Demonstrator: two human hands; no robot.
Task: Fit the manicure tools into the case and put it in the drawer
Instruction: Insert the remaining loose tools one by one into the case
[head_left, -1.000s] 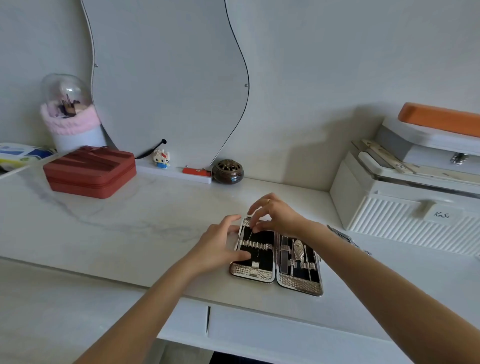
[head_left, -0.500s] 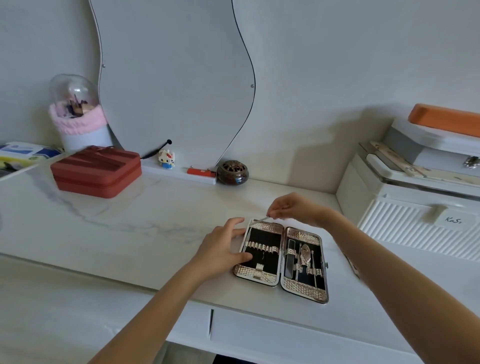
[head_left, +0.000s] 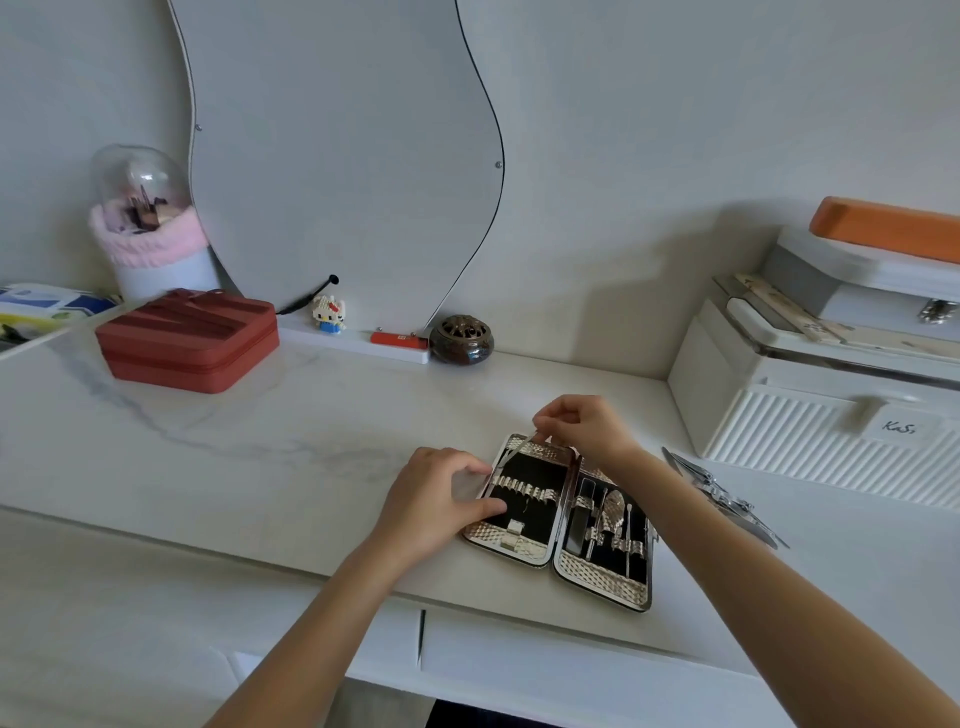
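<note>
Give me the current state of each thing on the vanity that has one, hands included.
Manicure case: open flat, left half's loops empty, right half holding several tools.
Thin tool: pinched, tip angled down at the left half.
Right hand: pinching the thin tool.
Left hand: resting on the case's left edge.
Loose tools: lying outside the case.
Red box: closed.
Drawer: closed.

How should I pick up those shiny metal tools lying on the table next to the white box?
Probably from above, with a pinch across the thick jointed middle of the loose tools. They lie flat on the tabletop, their thin pointed ends toward the back, so keep your fingers away from those tips.
</note>
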